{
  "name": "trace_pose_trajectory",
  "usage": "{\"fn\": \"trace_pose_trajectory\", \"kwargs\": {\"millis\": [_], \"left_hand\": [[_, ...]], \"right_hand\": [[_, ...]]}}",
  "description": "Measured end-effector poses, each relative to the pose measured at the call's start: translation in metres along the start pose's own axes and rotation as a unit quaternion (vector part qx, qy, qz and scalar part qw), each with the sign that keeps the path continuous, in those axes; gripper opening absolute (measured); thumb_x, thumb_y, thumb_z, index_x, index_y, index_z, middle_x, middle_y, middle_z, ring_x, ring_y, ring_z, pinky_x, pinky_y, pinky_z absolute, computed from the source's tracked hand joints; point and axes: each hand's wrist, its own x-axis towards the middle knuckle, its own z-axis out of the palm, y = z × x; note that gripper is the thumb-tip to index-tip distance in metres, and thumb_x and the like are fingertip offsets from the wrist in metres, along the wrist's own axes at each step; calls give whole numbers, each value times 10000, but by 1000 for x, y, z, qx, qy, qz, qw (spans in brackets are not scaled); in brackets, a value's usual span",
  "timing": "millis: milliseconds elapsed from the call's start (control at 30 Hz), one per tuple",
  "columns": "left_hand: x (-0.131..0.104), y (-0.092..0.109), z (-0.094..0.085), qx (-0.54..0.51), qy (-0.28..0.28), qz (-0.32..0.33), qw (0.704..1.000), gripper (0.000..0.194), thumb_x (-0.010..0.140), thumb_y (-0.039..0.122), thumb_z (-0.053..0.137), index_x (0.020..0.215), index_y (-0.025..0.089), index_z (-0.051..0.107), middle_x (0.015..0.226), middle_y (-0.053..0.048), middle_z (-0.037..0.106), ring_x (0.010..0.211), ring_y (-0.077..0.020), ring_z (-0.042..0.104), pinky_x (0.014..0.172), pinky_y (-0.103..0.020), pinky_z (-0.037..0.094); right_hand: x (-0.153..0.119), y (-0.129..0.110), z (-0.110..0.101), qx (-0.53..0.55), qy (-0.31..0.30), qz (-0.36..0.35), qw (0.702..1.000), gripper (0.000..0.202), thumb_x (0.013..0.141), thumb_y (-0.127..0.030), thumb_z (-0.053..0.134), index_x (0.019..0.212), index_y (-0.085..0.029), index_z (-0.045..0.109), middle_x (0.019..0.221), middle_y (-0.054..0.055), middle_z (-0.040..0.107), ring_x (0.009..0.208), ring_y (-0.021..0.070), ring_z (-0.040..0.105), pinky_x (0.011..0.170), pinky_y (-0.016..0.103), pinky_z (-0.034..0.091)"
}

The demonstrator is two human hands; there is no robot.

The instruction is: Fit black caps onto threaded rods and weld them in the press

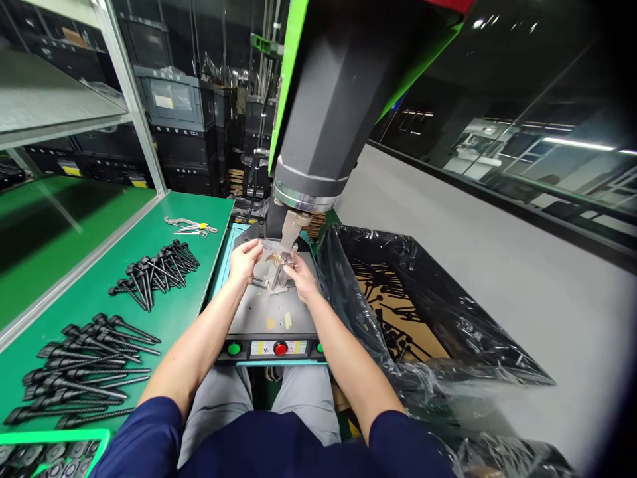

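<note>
Both of my hands are at a metal fixture [277,275] on the machine's grey plate, under the machine head [318,126]. On the fixture's left side, my left hand [246,261] has its fingers pinched together; what they hold is too small to make out. My right hand [301,273] pinches a small dark metal part [286,258] at the fixture's top right. A metal horn [293,229] comes down from the machine head just behind that part.
Black threaded rods with round heads [89,368] lie in piles on the green table [186,206], with pliers [186,223] behind. A black-lined box [438,279] of similar rods stands at the right. Green and red buttons [281,348] line the machine's front edge.
</note>
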Motion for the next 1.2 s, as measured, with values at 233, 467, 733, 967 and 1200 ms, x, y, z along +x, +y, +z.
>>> {"fn": "trace_pose_trajectory", "kwargs": {"millis": [233,467,733,967,1200], "left_hand": [[-6,-16,-42,70,60,73,993,513,552,325,816,1021,137,721,1060,-122,712,744,-134,618,667,-280,462],[-5,-28,-52,82,67,74,992,520,573,257,768,1078,152,704,1133,-113,687,761,-119,613,644,-249,450],[-11,-41,-49,82,41,52,994,534,589,237,775,1104,145,670,1166,-116,667,754,-102,610,615,-210,448],[-18,-37,-40,50,27,23,998,520,667,274,787,1157,162,655,1234,-133,628,796,-122,656,632,-224,499],[-18,-49,-48,44,24,2,999,393,660,262,793,1018,128,701,984,-103,705,710,-124,639,615,-244,502]], "right_hand": [[-17,9,-12,188,84,112,972,486,799,-691,558,1013,-264,648,1191,112,667,1189,269,591,917,447,513],[-12,8,-8,192,151,139,960,381,796,-575,642,971,-236,658,1141,106,690,983,229,648,710,319,526],[-16,9,-9,247,153,171,942,332,801,-530,696,895,-212,680,948,84,715,736,174,633,563,257,490],[-20,3,-9,292,151,212,920,277,938,-448,592,878,-193,679,856,53,705,656,129,620,506,202,468],[-27,10,-10,313,146,231,910,228,934,-387,623,834,-187,667,799,39,709,617,120,626,503,205,471]]}}
